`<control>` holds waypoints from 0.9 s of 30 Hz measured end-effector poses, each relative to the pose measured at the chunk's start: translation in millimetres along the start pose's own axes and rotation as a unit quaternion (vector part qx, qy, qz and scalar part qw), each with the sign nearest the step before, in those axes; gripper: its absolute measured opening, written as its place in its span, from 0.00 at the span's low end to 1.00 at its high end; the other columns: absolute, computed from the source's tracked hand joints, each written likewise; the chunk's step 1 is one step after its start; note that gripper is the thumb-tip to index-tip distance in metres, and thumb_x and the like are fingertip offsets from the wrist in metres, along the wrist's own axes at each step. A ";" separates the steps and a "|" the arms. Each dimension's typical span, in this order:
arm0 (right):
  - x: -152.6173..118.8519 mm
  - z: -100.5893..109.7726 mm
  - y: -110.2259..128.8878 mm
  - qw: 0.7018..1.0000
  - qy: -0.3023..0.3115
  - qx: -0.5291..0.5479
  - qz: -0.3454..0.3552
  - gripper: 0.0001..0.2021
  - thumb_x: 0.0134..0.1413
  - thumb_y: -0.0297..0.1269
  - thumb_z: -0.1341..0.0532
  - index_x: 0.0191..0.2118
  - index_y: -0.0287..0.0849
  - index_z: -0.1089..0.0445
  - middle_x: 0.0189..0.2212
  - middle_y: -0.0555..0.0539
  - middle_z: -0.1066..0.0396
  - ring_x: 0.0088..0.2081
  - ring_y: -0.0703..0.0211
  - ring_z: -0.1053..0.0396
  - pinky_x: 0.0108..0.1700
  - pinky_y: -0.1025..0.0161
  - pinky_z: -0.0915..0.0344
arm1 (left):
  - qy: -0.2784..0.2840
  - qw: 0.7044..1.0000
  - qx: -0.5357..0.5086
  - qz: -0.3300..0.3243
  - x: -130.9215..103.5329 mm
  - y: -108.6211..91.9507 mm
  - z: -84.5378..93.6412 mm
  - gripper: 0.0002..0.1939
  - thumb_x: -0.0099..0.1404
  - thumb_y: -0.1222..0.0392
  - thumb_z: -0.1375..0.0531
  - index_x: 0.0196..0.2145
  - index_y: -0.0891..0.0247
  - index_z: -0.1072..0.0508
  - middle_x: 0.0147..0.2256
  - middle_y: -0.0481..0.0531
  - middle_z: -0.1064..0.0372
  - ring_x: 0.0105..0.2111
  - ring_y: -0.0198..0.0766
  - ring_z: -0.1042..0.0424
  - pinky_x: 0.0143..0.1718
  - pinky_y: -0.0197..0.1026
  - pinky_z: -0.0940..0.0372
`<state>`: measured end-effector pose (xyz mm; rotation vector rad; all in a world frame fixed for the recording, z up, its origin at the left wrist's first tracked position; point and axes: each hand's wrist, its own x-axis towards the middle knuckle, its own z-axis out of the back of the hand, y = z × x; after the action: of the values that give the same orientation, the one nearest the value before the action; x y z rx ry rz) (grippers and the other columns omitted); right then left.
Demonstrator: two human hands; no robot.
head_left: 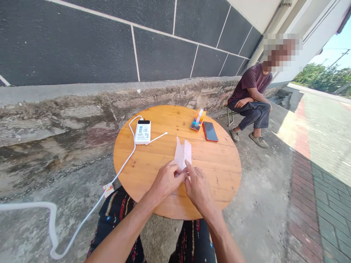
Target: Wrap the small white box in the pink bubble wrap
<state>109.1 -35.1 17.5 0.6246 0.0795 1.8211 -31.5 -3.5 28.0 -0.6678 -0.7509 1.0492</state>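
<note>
A thin white tissue (181,155) stands up from the round wooden table, its upper end split into two points. My left hand (168,179) pinches its near end between thumb and fingers. From the other side my right hand (197,182) grips the same end, thumb and index finger close to the left fingertips. The lower part of the tissue is mostly hidden behind the fingers.
On the wooden table (148,168) lie a white power bank (143,133) with a white cable (126,166), an orange tape dispenser (197,120) and a red-edged phone (210,132). A seated person (251,87) is at the right, near the dark tiled wall (164,54).
</note>
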 end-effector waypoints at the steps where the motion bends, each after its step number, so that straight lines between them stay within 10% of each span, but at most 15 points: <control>1: -1.8 0.7 0.2 1.000 0.002 -0.005 0.001 0.26 0.52 0.23 0.50 0.59 0.34 0.44 0.37 0.39 0.27 0.38 0.48 0.33 0.38 0.52 0.35 | -0.005 1.000 0.012 0.006 0.2 -0.5 -2.2 0.10 0.59 0.62 0.42 0.21 0.63 0.33 0.26 0.47 0.35 0.28 0.33 0.34 0.31 0.36 0.42; 15: -8.4 -3.8 -10.9 0.993 -0.072 0.092 0.005 0.10 0.58 0.28 0.46 0.36 0.44 0.28 0.37 0.45 0.27 0.39 0.55 0.32 0.43 0.57 0.37 | -0.047 0.995 0.088 0.000 -4.4 -4.3 -16.2 0.10 0.52 0.71 0.47 0.18 0.61 0.43 0.24 0.46 0.41 0.28 0.35 0.38 0.29 0.37 0.46; 27: -11.9 -6.5 -15.2 0.992 -0.075 0.093 0.042 0.10 0.61 0.30 0.47 0.38 0.44 0.28 0.39 0.47 0.26 0.41 0.56 0.34 0.44 0.56 0.42 | -0.050 0.997 0.050 0.020 -7.3 0.3 -15.3 0.06 0.53 0.69 0.44 0.30 0.60 0.35 0.29 0.47 0.33 0.32 0.37 0.33 0.34 0.38 0.38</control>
<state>121.8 -38.9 2.1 0.9076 0.1237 1.8552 -21.5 -12.1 17.4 -0.5504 -0.7693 1.1563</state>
